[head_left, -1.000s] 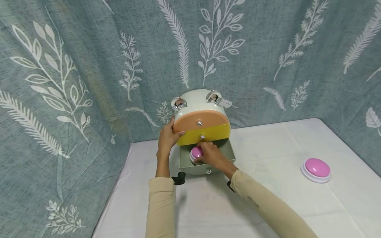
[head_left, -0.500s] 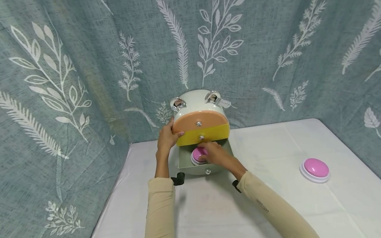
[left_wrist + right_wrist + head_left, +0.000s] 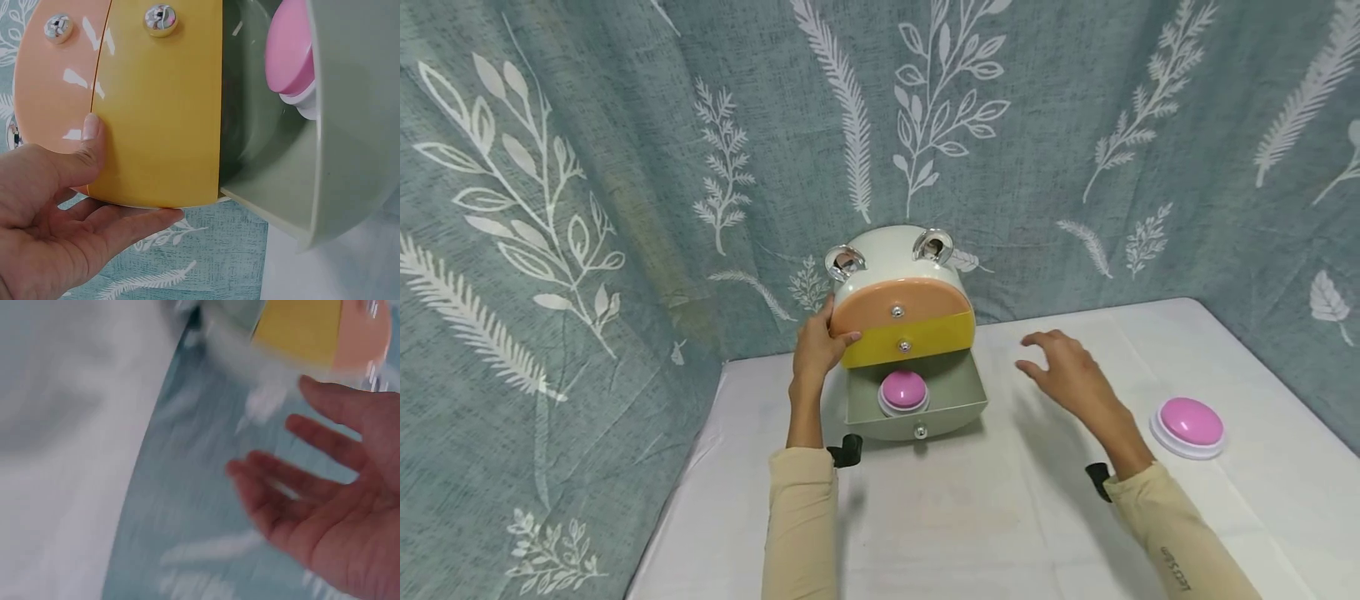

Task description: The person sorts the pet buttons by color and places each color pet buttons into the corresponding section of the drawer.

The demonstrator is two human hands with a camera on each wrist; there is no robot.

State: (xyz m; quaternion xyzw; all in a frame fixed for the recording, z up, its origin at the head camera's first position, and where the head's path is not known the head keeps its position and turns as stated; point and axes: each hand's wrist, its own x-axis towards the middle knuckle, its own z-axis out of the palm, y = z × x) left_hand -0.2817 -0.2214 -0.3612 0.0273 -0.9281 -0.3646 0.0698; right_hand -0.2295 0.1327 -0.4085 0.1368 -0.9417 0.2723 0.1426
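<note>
A small drawer cabinet (image 3: 916,250) with a white rounded top and silver ring ears stands near the curtain. Its orange drawer (image 3: 880,302) and yellow drawer (image 3: 943,335) are closed, while the green bottom drawer (image 3: 958,392) is pulled out. Inside that drawer sits a pink-and-white push light (image 3: 904,389), dome up. My left hand (image 3: 817,346) holds the cabinet's left side, thumb on the front and fingers along the side, as the left wrist view shows. To the right of the cabinet, my right hand (image 3: 1070,372) hovers in the air with loosely bent fingers and holds nothing.
Another pink-and-white push light (image 3: 1189,425) lies on the white-covered table (image 3: 940,533) at the right. A teal curtain (image 3: 790,150) with white leaf prints hangs behind and to the sides of the table.
My right hand has let go of the push light in the green drawer and moved out to the right. My left hand has stayed on the cabinet.
</note>
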